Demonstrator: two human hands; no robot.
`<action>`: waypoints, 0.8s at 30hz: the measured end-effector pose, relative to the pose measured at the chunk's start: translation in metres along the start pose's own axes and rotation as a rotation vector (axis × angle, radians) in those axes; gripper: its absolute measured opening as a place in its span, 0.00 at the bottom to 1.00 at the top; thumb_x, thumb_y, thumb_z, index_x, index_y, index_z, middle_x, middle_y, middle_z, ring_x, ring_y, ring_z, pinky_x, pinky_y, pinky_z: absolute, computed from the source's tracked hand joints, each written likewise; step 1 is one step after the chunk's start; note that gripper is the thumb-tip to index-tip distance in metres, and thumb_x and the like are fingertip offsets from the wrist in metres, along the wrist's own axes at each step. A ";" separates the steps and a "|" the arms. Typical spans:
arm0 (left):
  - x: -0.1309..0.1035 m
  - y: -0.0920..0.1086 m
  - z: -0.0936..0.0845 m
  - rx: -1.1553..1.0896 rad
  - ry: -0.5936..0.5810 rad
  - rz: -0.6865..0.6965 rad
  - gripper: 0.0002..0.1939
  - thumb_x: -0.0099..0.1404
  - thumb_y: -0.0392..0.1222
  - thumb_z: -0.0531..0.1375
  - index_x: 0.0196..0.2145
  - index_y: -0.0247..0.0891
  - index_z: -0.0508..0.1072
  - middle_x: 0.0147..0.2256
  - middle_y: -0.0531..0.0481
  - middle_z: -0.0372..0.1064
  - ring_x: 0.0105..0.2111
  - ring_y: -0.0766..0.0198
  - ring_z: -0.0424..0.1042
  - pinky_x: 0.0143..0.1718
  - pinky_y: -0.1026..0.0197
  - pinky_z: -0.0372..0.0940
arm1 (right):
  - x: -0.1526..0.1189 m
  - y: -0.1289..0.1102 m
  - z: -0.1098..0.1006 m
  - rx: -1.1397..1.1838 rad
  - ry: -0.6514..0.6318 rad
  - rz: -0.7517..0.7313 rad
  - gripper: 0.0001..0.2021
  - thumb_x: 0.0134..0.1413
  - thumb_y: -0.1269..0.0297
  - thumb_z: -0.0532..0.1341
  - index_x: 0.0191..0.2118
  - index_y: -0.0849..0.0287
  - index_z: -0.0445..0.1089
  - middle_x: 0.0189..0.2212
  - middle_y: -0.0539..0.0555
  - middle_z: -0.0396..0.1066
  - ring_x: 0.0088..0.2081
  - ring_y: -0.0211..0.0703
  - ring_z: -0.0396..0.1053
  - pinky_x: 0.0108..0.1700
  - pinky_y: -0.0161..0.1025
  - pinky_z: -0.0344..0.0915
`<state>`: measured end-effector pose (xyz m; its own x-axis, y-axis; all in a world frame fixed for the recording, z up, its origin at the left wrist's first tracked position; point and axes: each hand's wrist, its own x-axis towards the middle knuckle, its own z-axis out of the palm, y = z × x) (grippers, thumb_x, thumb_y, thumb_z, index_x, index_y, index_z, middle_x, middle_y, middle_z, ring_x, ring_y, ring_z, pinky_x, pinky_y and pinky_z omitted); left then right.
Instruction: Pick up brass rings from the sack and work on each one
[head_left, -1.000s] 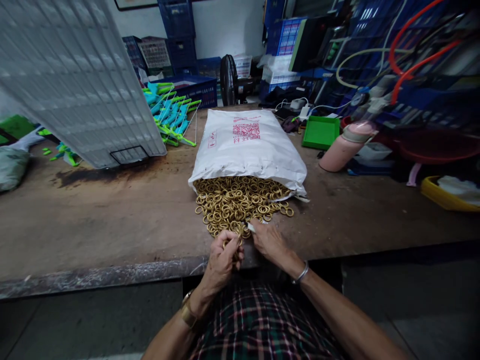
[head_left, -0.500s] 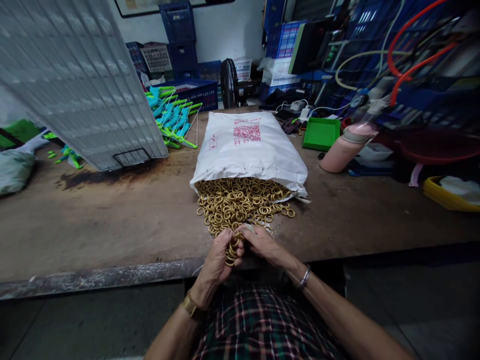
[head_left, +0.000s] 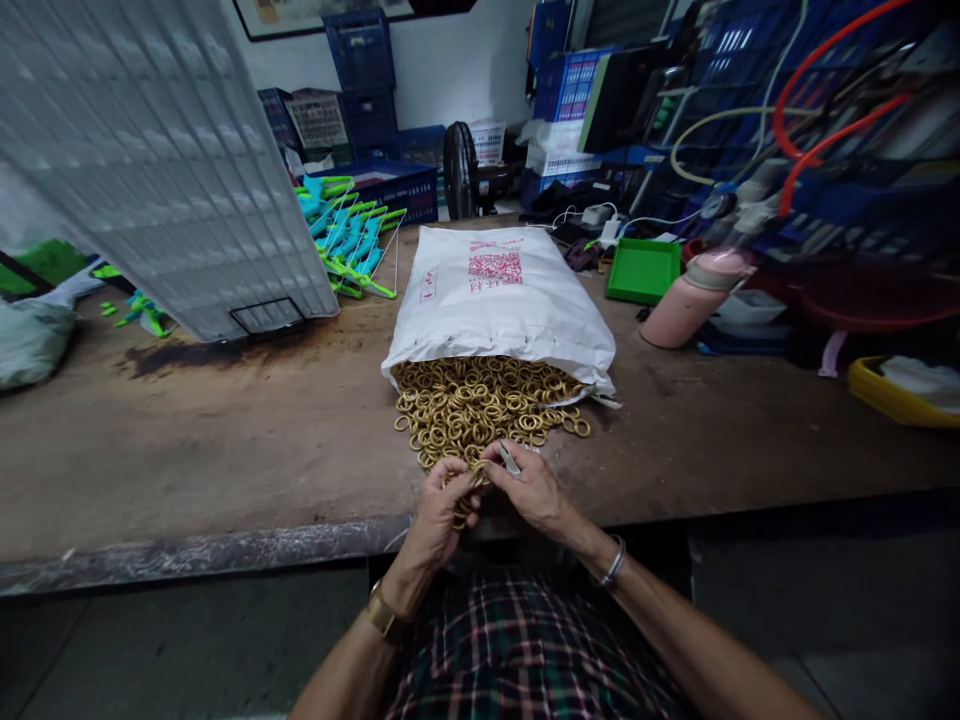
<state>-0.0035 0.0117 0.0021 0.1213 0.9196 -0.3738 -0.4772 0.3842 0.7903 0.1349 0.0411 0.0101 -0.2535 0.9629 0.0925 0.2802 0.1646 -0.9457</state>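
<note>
Many gold-coloured round rings (head_left: 480, 405), some clamped in the left hand (head_left: 444, 503).

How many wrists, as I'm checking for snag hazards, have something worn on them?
2: the left wrist, with a gold-coloured band, and the right wrist, with a silver-coloured bracelet. Neither is hidden.

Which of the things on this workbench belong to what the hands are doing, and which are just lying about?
Seemingly in use:
gold-coloured round rings, some in the left hand
small pale slender piece in the right hand
white sack with red print, rings spilling from its mouth

Seemingly just lying about:
shallow green rectangular tray
pink cylindrical bottle
yellow open container
</note>
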 end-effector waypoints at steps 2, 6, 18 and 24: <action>0.000 0.001 0.000 0.012 -0.015 0.009 0.16 0.52 0.43 0.63 0.37 0.38 0.64 0.21 0.57 0.63 0.18 0.73 0.61 0.14 0.73 0.55 | -0.001 0.001 0.001 0.005 0.005 0.000 0.06 0.51 0.63 0.55 0.30 0.58 0.65 0.24 0.47 0.63 0.27 0.35 0.60 0.31 0.32 0.57; -0.003 0.005 0.001 0.023 -0.091 -0.026 0.15 0.55 0.44 0.61 0.38 0.35 0.65 0.21 0.56 0.62 0.18 0.74 0.61 0.14 0.73 0.55 | -0.001 0.001 0.002 0.003 0.044 0.005 0.05 0.51 0.63 0.55 0.30 0.58 0.65 0.24 0.47 0.63 0.28 0.35 0.60 0.31 0.32 0.57; -0.004 0.002 0.000 -0.140 -0.151 -0.138 0.13 0.57 0.42 0.60 0.38 0.37 0.62 0.28 0.51 0.65 0.20 0.74 0.63 0.15 0.75 0.54 | -0.005 0.004 0.006 -0.041 0.127 -0.006 0.05 0.51 0.62 0.55 0.31 0.57 0.64 0.25 0.48 0.65 0.27 0.35 0.62 0.31 0.32 0.59; -0.005 0.002 0.001 -0.129 -0.120 -0.122 0.14 0.55 0.43 0.61 0.37 0.38 0.63 0.27 0.53 0.65 0.20 0.74 0.63 0.16 0.74 0.55 | -0.004 0.004 0.003 -0.019 0.093 0.012 0.06 0.50 0.62 0.55 0.31 0.58 0.65 0.26 0.48 0.66 0.30 0.36 0.64 0.34 0.33 0.61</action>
<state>-0.0045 0.0079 0.0055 0.2839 0.8731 -0.3965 -0.5593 0.4866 0.6711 0.1341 0.0375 0.0049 -0.1631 0.9804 0.1104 0.3002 0.1559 -0.9411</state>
